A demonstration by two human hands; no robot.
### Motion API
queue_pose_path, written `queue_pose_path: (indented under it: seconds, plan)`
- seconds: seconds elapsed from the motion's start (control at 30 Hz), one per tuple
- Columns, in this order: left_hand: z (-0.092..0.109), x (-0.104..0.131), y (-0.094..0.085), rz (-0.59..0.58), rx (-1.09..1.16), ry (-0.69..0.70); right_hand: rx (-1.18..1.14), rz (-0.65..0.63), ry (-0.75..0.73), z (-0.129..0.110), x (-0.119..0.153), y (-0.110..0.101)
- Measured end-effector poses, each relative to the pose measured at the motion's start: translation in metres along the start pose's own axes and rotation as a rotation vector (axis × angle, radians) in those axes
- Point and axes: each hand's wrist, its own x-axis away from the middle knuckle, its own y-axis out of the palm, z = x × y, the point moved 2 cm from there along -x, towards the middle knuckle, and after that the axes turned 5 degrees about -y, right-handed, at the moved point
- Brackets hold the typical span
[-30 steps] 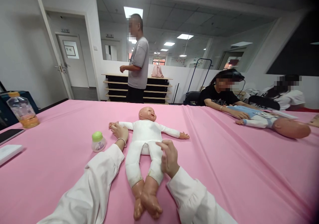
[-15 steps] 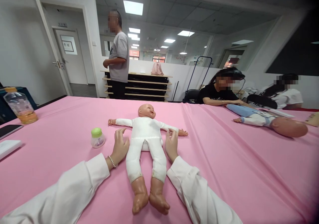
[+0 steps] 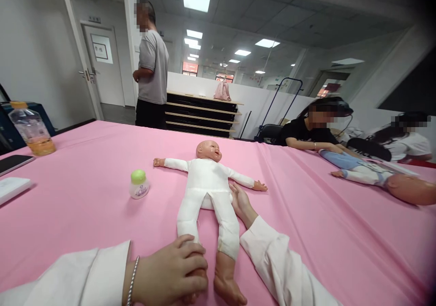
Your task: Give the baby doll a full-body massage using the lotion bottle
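A baby doll (image 3: 208,175) with a white cloth body lies on its back, arms spread, its feet toward me. My left hand (image 3: 170,269), with a beaded bracelet at the wrist, is wrapped over the doll's lower leg and ankle on the left side, hiding most of that foot. Beside the doll's hip on the right, my right hand (image 3: 244,204) rests with its fingers stretched out against the white cloth. Part of those fingertips is hidden by the doll's body. A small jar with a green lid (image 3: 139,185) stands to the left of the doll.
A pink cloth (image 3: 299,247) covers the table. At left are a bottle (image 3: 37,135), a phone (image 3: 15,163) and a white box-like object (image 3: 13,190). Another doll (image 3: 368,174) lies at right, near a seated person (image 3: 306,129). Another person (image 3: 152,70) stands behind the table.
My left hand has moved from beside the doll's hip down toward me and closed over its lower leg. My right hand has turned and lowered against the doll's side. The view has tilted slightly.
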Motion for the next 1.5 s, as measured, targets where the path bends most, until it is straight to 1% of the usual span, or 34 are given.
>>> queue_pose_path:
  seconds: [0.07,0.1,0.2,0.27,0.37,0.5,0.6,0.7,0.77,0.87,0.93,1.03,1.17,1.2,1.3,1.4,1.47,1.5]
  plan:
    - [-0.007,0.002,0.004,0.025,0.044,-0.010,-0.189,0.043,0.154,-0.005,-0.013,-0.004]
    - [-0.009,0.003,0.006,0.031,0.058,-0.007,-0.258,0.075,0.190,-0.007,-0.019,-0.007]
    - [-0.013,0.006,0.009,0.040,0.077,0.009,-0.363,0.157,0.213,-0.011,-0.037,-0.022]
    - [-0.013,0.007,0.008,0.068,0.079,0.014,-0.384,0.207,0.204,-0.014,-0.044,-0.035]
    - [-0.009,0.008,0.005,0.111,0.057,0.051,-0.390,0.256,0.106,-0.024,-0.053,-0.054]
    - [-0.004,0.006,0.000,0.128,-0.037,0.120,-0.367,0.319,-0.003,-0.041,-0.062,-0.081]
    - [-0.002,0.004,-0.004,0.194,-0.086,0.095,-0.341,0.364,-0.057,-0.047,-0.064,-0.093]
    - [-0.002,0.005,-0.007,0.288,-0.171,-0.007,-0.325,0.369,-0.043,-0.046,-0.063,-0.094]
    - [-0.002,0.008,-0.009,0.309,-0.257,-0.066,-0.356,0.393,-0.041,-0.045,-0.061,-0.092]
    - [-0.003,0.018,-0.010,0.268,-0.327,-0.105,-0.486,0.434,-0.020,-0.044,-0.058,-0.088]
    - [-0.004,0.028,-0.013,0.224,-0.347,-0.084,-0.551,0.433,-0.014,-0.043,-0.057,-0.088]
    - [-0.006,0.043,-0.018,0.185,-0.395,-0.050,-0.566,0.419,-0.006,-0.042,-0.058,-0.090]
    - [-0.009,0.057,-0.020,0.149,-0.418,-0.099,-0.547,0.425,-0.005,-0.040,-0.061,-0.092]
    - [-0.010,0.059,-0.019,0.159,-0.420,-0.123,-0.539,0.431,-0.010,-0.040,-0.061,-0.092]
    - [-0.012,0.061,-0.018,0.254,-0.439,-0.238,-0.503,0.442,-0.001,-0.039,-0.060,-0.090]
    - [-0.016,0.061,-0.021,0.322,-0.371,-0.410,-0.412,0.452,0.005,-0.039,-0.056,-0.086]
    - [-0.019,0.060,-0.029,0.354,-0.300,-0.539,-0.298,0.445,-0.054,-0.041,-0.054,-0.081]
    - [-0.020,0.058,-0.035,0.387,-0.283,-0.596,-0.225,0.431,-0.110,-0.042,-0.054,-0.076]
